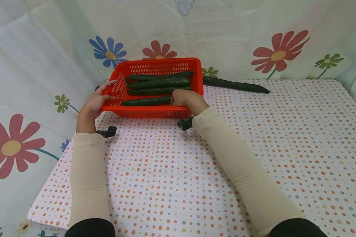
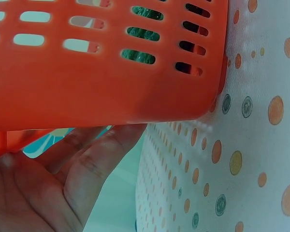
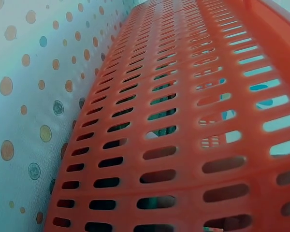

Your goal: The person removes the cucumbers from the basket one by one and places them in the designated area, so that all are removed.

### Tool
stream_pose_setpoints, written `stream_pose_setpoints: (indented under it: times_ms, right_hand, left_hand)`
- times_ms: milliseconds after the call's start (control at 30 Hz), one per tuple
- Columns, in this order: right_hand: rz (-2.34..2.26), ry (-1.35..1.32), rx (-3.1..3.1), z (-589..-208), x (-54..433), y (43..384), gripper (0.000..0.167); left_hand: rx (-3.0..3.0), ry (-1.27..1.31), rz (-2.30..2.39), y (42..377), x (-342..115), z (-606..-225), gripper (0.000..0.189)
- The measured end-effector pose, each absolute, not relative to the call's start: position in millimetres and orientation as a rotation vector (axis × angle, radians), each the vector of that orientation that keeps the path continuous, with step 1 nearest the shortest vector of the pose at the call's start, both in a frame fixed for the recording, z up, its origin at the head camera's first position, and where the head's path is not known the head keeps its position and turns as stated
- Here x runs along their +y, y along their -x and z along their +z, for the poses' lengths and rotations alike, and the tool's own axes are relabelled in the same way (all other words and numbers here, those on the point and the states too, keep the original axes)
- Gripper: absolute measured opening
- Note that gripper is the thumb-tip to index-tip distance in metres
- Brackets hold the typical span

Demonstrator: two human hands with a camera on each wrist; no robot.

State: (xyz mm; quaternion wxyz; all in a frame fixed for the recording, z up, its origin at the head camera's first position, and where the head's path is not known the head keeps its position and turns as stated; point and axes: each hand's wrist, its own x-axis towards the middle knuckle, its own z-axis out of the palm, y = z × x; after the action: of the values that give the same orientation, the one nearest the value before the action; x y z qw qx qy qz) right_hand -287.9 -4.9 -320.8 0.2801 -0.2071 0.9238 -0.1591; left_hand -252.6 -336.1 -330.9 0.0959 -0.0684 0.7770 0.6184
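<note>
Flowered backdrop (image 1: pixel 222 23): hangs behind the red plastic basket (image 1: pixel 154 108) and along its left.
Dotted table (image 1: pixel 154 171): spreads in front of the basket and to its right.
Four cucumbers (image 1: pixel 158 91): lie side by side inside the basket; probably firm, liable to snap if bent, best taken round the middle.
Loose cucumber (image 1: pixel 235 85): lies to the basket's right, likely to roll if nudged.
Basket build: slotted, probably light, flexing when loaded; rims at both ends should give the surest hold.
Left hand (image 1: pixel 93 100): partly closed, holding the basket's left rim.
Right hand (image 1: pixel 185 98): bent over the basket's near rim, by the nearest cucumber (image 1: pixel 146 101); fingertips hidden, so I cannot tell whether it grips anything.
</note>
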Motion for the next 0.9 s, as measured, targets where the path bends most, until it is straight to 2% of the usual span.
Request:
stream_pose_setpoints:
  times_ms: [533, 900]
  right_hand:
    - [-0.474, 0.583, 2.478, -320.6, -2.7, 284.0, 0.034]
    - [-0.579, 0.582, 2.441, -320.5, -0.3, 284.2, 0.049]
  left_hand:
    - [2.310, 0.189, 1.819, 252.2, -337.0, -331.6, 0.064]
    - [2.325, 0.191, 1.818, 251.4, -335.8, -331.4, 0.063]
